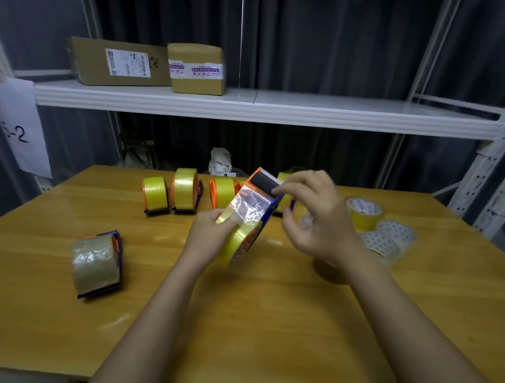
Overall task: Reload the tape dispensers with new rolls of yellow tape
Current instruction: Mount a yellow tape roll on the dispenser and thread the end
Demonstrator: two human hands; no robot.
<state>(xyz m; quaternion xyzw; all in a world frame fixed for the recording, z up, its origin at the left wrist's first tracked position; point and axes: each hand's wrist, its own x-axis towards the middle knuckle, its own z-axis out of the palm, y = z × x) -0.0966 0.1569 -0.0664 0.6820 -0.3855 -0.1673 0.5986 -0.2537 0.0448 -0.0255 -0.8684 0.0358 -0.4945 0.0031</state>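
The left hand (211, 233) has its grip closed around a tape dispenser (248, 218) loaded with a yellow roll, and holds it tilted above the worktop (252, 323). A strip of clear tape (247, 207) runs from the roll up to the black roller near the cutting teeth. The right hand (317, 214) touches this roller end with its fingertips; its grip is loose, with the other fingers bent and holding nothing. Behind, three loaded dispensers (185, 189) stand in a row. At the left lies a dispenser with brownish tape (98, 262). At the right, near the wrist, lie spare tape rolls (363, 212). Two cardboard parcels (196, 68) rest on the shelf above.
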